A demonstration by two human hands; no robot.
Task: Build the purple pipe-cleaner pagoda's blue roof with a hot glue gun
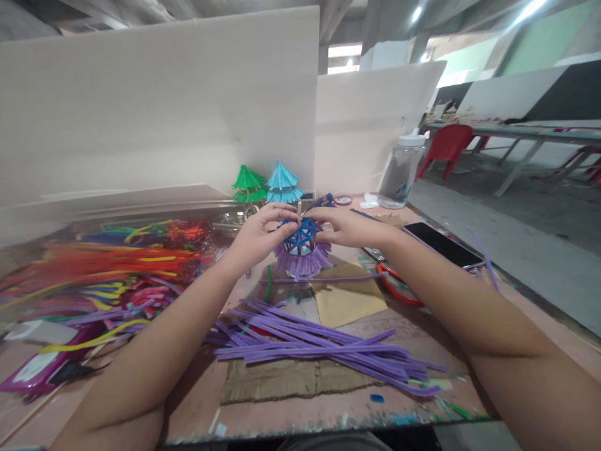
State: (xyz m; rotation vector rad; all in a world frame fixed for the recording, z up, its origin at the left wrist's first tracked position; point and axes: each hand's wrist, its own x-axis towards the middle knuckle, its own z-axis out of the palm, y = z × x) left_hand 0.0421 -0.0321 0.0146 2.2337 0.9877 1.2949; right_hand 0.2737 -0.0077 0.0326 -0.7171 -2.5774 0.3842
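Note:
A small pagoda-shaped model (304,260) made of pipe cleaners stands on the table in front of me, with a purple fringe below and a blue criss-cross frame above. A pale stick rises from its top. My left hand (263,238) is closed on the model's left side, thumb and fingertips at the blue frame near the stick. From the right, my right hand (340,227) grips the same frame with bent fingers, some fingertips hidden. Closer to me, a loose pile of purple pipe cleaners (323,344) lies across brown cardboard (267,383).
Green (248,181) and light-blue (282,180) tiered models stand behind. Mixed pipe cleaners (117,260) cover the left. To the right are red-handled scissors (397,288), a phone (444,245) and a water bottle (402,172). White panels (159,106) border the back.

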